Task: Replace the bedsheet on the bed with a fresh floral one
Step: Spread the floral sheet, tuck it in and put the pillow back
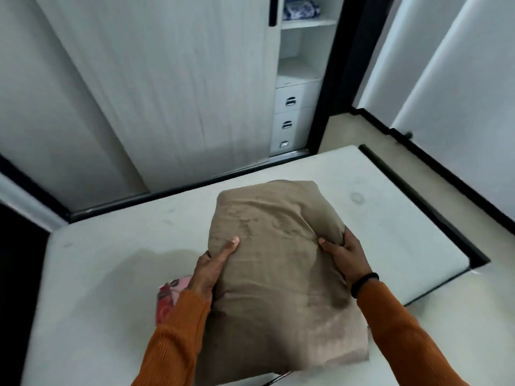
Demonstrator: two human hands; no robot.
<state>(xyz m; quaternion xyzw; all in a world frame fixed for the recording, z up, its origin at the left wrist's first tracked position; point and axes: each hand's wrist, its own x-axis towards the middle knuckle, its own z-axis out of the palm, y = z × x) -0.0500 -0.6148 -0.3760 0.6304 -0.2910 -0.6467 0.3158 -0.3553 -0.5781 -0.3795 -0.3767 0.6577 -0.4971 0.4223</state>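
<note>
A folded tan-brown bedsheet bundle (278,263) is held above the bare white mattress (111,260). My left hand (213,270) grips its left side, thumb on top and fingers curled underneath. My right hand (344,254) grips the right side, thumb pressed into the cloth. A pink and red floral fabric (170,296) peeks out under my left wrist, mostly hidden by the arm and the bundle.
A white sliding wardrobe (156,87) stands beyond the bed, its right part open on shelves and drawers (291,121). A blue-patterned cloth (301,9) lies on a top shelf. A dark bed frame edge (423,201) runs along the right, with beige floor (356,132) beyond.
</note>
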